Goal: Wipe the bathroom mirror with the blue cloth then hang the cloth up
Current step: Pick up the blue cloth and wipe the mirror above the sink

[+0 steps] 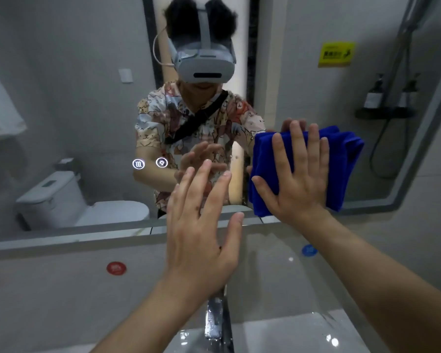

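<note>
The bathroom mirror [74,110] fills the upper part of the head view and shows a person's reflection. A folded blue cloth [346,159] lies flat against the glass near the mirror's lower right corner. My right hand [298,174] presses on the cloth with the palm flat and the fingers spread upward. My left hand [201,225] is raised in front of the mirror's lower edge, fingers apart, holding nothing. Whether it touches the glass I cannot tell.
A chrome tap [215,319] rises from the white basin [290,335] below my hands. Red [116,268] and blue [309,250] round stickers sit on the wall under the mirror. Two lit touch icons [150,163] glow on the glass. The reflection shows a toilet and a shower shelf with bottles.
</note>
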`<act>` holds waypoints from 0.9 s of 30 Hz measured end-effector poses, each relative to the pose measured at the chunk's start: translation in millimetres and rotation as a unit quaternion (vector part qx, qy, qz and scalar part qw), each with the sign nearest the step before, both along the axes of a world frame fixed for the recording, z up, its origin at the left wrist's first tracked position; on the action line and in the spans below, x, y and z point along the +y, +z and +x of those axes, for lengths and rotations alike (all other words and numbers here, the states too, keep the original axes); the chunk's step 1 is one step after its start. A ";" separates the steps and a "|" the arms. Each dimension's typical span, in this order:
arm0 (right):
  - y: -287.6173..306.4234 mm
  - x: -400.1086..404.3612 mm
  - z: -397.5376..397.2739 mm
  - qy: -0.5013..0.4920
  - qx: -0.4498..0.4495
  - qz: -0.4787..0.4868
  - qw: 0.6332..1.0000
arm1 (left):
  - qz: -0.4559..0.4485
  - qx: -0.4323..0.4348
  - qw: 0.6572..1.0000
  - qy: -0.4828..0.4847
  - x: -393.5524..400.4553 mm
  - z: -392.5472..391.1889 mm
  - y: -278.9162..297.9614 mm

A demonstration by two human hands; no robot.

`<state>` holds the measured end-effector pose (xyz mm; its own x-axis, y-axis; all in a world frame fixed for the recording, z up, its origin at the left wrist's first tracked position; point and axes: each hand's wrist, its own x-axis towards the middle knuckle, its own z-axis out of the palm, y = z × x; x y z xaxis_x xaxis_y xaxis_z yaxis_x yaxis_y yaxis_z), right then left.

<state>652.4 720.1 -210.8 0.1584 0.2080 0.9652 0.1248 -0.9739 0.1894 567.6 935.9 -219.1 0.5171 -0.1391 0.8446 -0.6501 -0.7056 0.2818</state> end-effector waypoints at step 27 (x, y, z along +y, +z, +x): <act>13.4 193.0 9.4 0.034 -0.038 0.003 0.999 | -0.029 -0.018 0.999 0.037 156.4 -0.9 5.1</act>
<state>661.7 913.2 -197.4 0.0714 0.2105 0.9750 0.1755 -0.9649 0.1954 566.8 1092.3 -214.0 0.4929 -0.0521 0.8685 -0.6067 -0.7361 0.3001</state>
